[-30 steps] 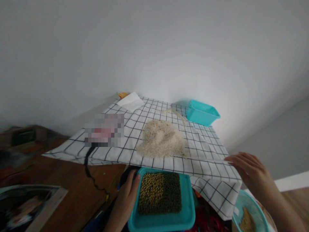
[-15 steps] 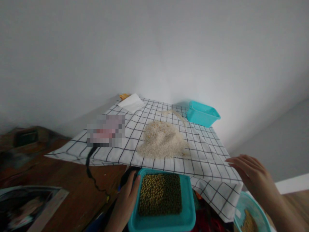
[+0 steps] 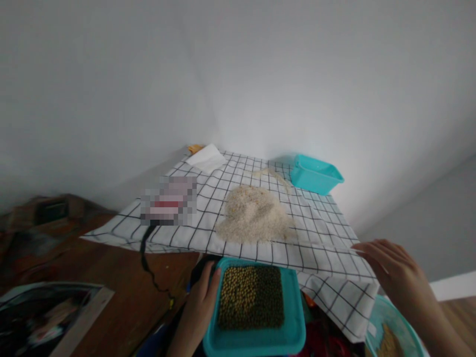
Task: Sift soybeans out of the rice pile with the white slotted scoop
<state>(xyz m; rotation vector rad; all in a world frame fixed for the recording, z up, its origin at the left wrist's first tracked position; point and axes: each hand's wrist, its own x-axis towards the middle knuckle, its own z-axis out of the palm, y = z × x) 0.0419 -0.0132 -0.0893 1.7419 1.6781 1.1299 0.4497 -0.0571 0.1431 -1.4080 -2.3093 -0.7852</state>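
Note:
My left hand (image 3: 199, 302) grips the left rim of a teal square tray (image 3: 293, 317) full of green beans (image 3: 251, 296), at the near edge of the table. My right hand (image 3: 396, 270) rests with its fingers stretched out on the right corner of a white black-checked cloth (image 3: 320, 233). A heap of pale rice (image 3: 255, 214) lies in the middle of the cloth. An empty teal tub (image 3: 316, 173) stands at the cloth's far right corner.
A wooden table (image 3: 111, 282) carries the cloth, a black cord (image 3: 148, 263), a pixelated patch (image 3: 169, 201) and a white paper (image 3: 206, 157) at the back. A teal bowl with yellowish grains (image 3: 390, 337) sits low right. A framed picture (image 3: 48, 317) lies at left.
The view has shifted slightly, so everything sits a little further right. Both hands keep their places on the tray and the cloth corner.

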